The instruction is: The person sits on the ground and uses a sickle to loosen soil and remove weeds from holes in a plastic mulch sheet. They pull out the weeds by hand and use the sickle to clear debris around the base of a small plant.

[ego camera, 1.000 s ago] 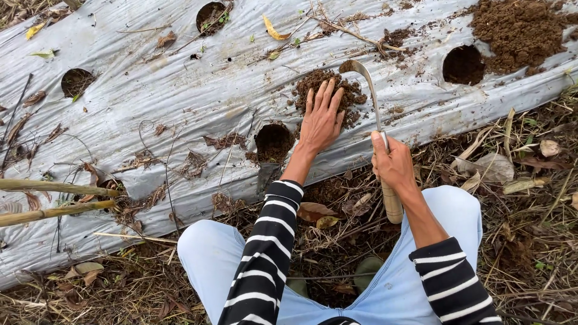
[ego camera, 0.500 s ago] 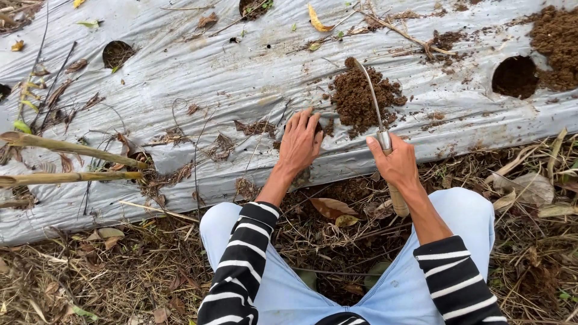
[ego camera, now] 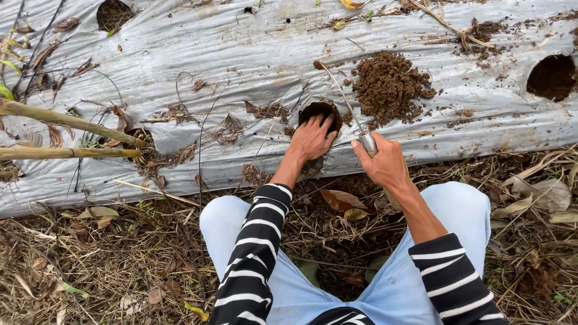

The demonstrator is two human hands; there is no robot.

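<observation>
Planting hole [ego camera: 319, 111] sits cut into the grey plastic mulch sheet [ego camera: 241, 66], which covers the raised bed; it looks round, dark and ragged-edged, with loose soil inside. Just right of the hole lies a heap of brown dug-out soil [ego camera: 390, 84]. The step in hand appears to be clearing the hole by hand; going further would seem to call for working the blade tip into it. The left hand [ego camera: 312, 137] rests at the hole's near rim, fingers loose and reaching in, grasping nothing visible. The right hand [ego camera: 385, 161], right of the hole, is clenched around a thin curved blade tool [ego camera: 349, 102].
</observation>
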